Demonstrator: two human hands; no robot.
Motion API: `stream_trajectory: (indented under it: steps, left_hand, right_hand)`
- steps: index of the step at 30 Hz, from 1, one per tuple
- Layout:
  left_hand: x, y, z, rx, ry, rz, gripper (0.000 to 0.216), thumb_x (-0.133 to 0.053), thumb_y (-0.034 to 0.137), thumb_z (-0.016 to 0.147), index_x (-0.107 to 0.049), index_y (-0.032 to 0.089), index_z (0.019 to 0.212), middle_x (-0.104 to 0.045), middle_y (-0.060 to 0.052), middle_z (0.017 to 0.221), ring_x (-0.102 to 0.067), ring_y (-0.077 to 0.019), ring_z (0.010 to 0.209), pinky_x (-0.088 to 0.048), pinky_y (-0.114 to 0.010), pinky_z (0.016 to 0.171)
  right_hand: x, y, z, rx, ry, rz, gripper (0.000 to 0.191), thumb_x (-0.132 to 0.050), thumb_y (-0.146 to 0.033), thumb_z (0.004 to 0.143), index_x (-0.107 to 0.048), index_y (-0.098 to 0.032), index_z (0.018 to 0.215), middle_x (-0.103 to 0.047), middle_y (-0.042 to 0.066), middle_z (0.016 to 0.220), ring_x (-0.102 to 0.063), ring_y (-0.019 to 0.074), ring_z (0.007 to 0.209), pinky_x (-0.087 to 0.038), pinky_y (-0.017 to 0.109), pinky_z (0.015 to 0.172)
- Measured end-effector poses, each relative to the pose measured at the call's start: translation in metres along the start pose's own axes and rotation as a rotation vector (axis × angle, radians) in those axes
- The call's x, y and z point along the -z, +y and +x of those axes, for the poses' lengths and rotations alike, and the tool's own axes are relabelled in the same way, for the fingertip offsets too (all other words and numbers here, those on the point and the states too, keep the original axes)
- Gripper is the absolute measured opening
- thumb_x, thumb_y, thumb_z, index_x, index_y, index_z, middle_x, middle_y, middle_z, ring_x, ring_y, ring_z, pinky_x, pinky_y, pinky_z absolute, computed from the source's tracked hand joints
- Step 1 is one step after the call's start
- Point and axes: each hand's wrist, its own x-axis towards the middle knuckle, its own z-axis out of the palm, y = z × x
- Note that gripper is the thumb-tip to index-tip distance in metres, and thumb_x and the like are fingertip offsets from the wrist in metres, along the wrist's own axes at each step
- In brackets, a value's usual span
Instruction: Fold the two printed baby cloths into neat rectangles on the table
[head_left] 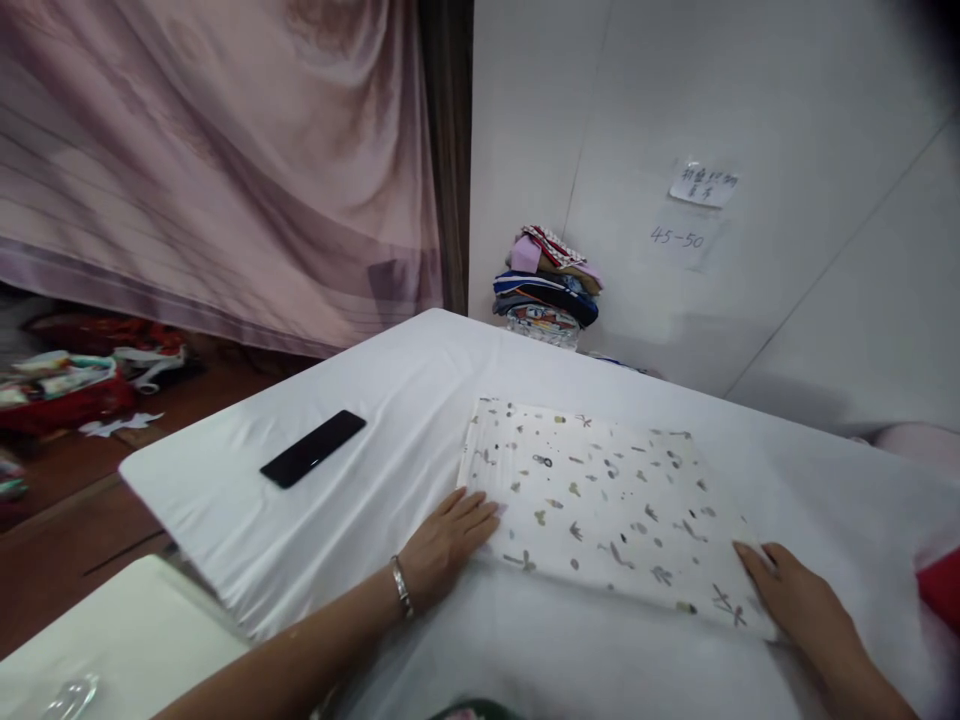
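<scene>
A white cloth (600,500) printed with small leaf and plant shapes lies folded in a flat rectangle on the white-covered table (420,370). My left hand (450,535) rests palm down on its near left corner, fingers stretched out. At the near right corner, my right hand (802,600) grips the cloth's edge; its lower fingers are hidden from view. A metal bracelet (402,586) circles my left wrist. To the left of the cloth lies a black phone (315,448), face up.
A stack of folded cloths (547,285) stands beyond the table's far edge by the grey wall (637,100). Pink curtains (300,150) hang at the left. A pale surface (127,640) juts in at lower left, and a red item (941,590) sits far right.
</scene>
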Motion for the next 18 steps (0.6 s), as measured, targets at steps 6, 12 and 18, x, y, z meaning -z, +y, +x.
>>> stream_trajectory:
  steps: [6, 12, 18]
  left_hand:
    - [-0.004, 0.004, -0.009, 0.287, 0.244, -0.037, 0.069, -0.043, 0.001, 0.06, -0.04, 0.016, 0.128, -0.041, -0.011, 0.135, -0.032, -0.0241, 0.127, -0.029, -0.044, 0.104]
    - [0.002, 0.001, -0.025, 0.605, 0.29, -0.237, 0.045, -0.045, 0.008, 0.062, -0.055, 0.017, 0.106, -0.059, -0.009, 0.105, -0.053, -0.0218, 0.099, -0.042, -0.039, 0.089]
    - [0.009, 0.008, -0.025, 0.615, 0.296, -0.531, 0.025, -0.039, 0.023, 0.081, -0.062, 0.02, 0.09, -0.06, -0.006, 0.102, -0.055, -0.0184, 0.096, -0.042, -0.034, 0.088]
  right_hand:
    - [0.006, -0.018, -0.02, -0.076, 0.097, -0.024, 0.064, -0.025, -0.069, 0.075, -0.055, -0.02, 0.106, -0.065, 0.014, 0.095, -0.061, 0.0315, 0.086, -0.046, 0.039, 0.071]
    - [0.005, -0.015, -0.02, -0.095, 0.128, 0.028, 0.068, -0.026, -0.07, 0.074, -0.056, -0.019, 0.107, -0.065, 0.013, 0.097, -0.06, 0.0316, 0.089, -0.047, 0.037, 0.071]
    - [0.003, -0.013, -0.016, -0.1, 0.15, 0.057, 0.067, -0.029, -0.071, 0.072, -0.059, -0.02, 0.102, -0.065, 0.012, 0.093, -0.06, 0.0326, 0.087, -0.046, 0.038, 0.071]
